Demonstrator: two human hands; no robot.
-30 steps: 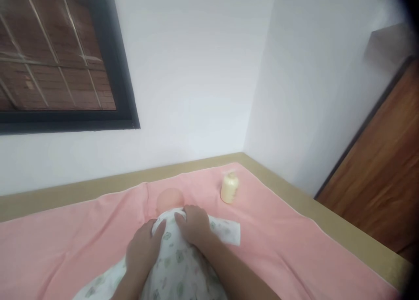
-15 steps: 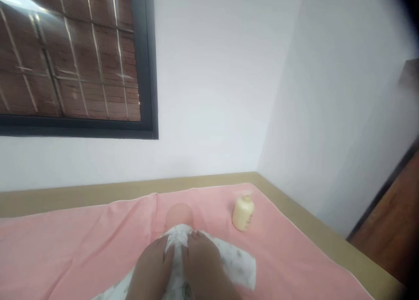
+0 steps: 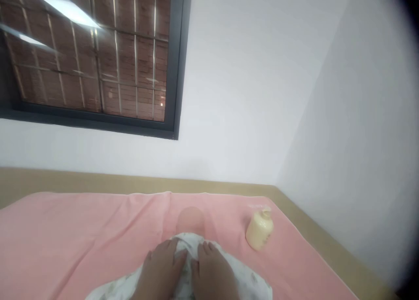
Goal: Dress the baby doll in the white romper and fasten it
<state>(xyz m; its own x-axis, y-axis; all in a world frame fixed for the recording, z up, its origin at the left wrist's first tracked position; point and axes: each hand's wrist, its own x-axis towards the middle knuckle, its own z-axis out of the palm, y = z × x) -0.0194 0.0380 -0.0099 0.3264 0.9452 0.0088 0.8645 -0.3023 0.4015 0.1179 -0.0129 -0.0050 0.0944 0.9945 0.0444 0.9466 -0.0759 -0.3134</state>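
Swung leftward since the earlier frames, the view now places the window farther right, with two bright streaks across its glass; the wooden panel formerly at the right edge has left the picture. Both forearms, plain to see one second earlier, have dropped below the frame.

Left hand and right hand remain on the upper part of the white patterned garment, which lies on a pink sheet. On each hand the fingers lie close together and the thumb stands apart, the thumbs facing across a narrow strip of fabric. Whether either hand pinches the fabric cannot be told. Just beyond the collar rests a smooth, rounded form, probably a doll's head, though the blur leaves this uncertain.

Near the garment's right side, apart from the hands, a pale yellow pump bottle stands on the sheet, its place there unchanged. Small dark print marks its side, too small and soft to read.
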